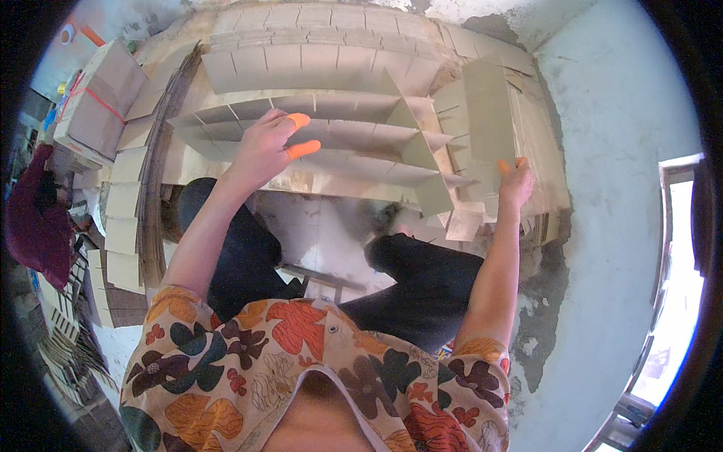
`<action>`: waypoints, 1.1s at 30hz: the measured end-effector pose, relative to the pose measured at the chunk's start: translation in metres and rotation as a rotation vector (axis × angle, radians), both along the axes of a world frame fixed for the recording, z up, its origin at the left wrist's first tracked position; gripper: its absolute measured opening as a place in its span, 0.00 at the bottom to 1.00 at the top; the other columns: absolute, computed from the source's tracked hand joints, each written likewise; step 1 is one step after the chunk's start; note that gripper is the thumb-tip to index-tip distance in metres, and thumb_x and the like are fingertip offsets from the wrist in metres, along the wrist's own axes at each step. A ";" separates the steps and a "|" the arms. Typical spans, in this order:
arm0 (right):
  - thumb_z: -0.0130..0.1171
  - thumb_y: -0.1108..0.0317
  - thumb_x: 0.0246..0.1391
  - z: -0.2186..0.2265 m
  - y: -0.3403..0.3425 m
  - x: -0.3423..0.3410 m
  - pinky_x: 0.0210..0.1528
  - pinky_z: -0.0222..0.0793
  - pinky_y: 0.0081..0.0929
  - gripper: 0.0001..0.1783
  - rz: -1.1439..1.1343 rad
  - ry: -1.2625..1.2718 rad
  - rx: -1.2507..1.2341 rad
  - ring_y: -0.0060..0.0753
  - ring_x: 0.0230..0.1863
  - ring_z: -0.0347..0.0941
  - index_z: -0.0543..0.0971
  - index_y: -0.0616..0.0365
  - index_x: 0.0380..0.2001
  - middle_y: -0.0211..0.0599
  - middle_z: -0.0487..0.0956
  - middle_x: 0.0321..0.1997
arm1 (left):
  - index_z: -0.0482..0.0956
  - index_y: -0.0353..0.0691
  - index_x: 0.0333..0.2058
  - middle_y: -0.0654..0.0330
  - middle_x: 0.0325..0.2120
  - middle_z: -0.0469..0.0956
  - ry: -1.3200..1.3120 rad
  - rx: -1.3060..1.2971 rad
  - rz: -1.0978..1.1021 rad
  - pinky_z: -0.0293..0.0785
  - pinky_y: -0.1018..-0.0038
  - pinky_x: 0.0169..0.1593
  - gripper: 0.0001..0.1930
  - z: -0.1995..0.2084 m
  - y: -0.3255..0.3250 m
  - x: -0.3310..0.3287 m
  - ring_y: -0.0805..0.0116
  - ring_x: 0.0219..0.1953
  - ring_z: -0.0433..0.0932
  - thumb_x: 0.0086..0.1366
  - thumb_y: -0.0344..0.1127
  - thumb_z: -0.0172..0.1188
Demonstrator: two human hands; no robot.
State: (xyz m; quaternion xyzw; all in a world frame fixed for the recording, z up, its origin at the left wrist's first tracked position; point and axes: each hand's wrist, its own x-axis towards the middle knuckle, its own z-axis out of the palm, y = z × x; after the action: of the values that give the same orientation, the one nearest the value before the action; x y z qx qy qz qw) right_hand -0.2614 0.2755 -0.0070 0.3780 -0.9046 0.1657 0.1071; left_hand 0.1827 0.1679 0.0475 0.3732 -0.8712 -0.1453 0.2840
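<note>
My left hand (263, 147) is over the left part of a partly assembled cardboard divider (354, 135), its thumb and forefinger apart in orange finger covers, nothing between them. The divider's long slotted strips stand on edge, side by side, and a cross strip (418, 120) runs through them near their right ends. To the right, my right hand (516, 183) grips the lower end of a flat cardboard strip (486, 113), which is raised over a pile of similar pieces (538, 143). Orange covers show on its fingers too; part of its grip is hidden.
Stacked slotted cardboard (324, 26) lies along the back, and more piles (124, 203) line the left. A carton (102, 98) with a red strap stands at the far left. A person in dark red (38, 218) is beyond. A stained wall (625, 151) borders the right.
</note>
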 end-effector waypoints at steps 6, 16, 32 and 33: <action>0.61 0.67 0.49 0.081 0.012 0.040 0.45 0.68 0.36 0.22 0.280 -0.094 -0.447 0.48 0.46 0.74 0.72 0.58 0.48 0.50 0.77 0.44 | 0.78 0.39 0.35 0.53 0.29 0.76 -0.192 0.066 -0.103 0.72 0.63 0.37 0.17 -0.040 -0.005 -0.017 0.52 0.34 0.75 0.50 0.44 0.65; 0.66 0.73 0.41 0.111 0.011 0.138 0.40 0.71 0.30 0.35 0.772 -0.297 -0.179 0.31 0.39 0.77 0.68 0.57 0.56 0.49 0.79 0.39 | 0.76 0.39 0.25 0.51 0.18 0.73 -0.067 -0.013 -0.253 0.68 0.59 0.28 0.09 -0.065 0.003 -0.020 0.51 0.25 0.74 0.51 0.38 0.63; 0.63 0.77 0.42 0.105 -0.008 0.151 0.43 0.69 0.33 0.33 0.953 -0.355 -0.035 0.48 0.44 0.74 0.67 0.59 0.56 0.55 0.76 0.43 | 0.75 0.38 0.31 0.51 0.27 0.76 -0.033 -0.171 -0.072 0.71 0.58 0.33 0.10 -0.053 -0.046 -0.035 0.49 0.33 0.75 0.51 0.35 0.63; 0.63 0.77 0.43 0.108 -0.010 0.154 0.44 0.69 0.29 0.34 0.950 -0.333 -0.005 0.41 0.45 0.75 0.67 0.59 0.56 0.52 0.76 0.45 | 0.75 0.38 0.30 0.51 0.27 0.76 -0.102 -0.101 -0.063 0.71 0.58 0.33 0.10 -0.058 -0.050 -0.034 0.49 0.33 0.75 0.51 0.35 0.64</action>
State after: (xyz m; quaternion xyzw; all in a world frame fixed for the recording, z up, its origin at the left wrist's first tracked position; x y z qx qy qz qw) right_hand -0.1075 0.2659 0.1011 0.7160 -0.6372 0.2562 -0.1250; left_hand 0.1485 0.1182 -0.0102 0.3379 -0.9020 -0.0909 0.2529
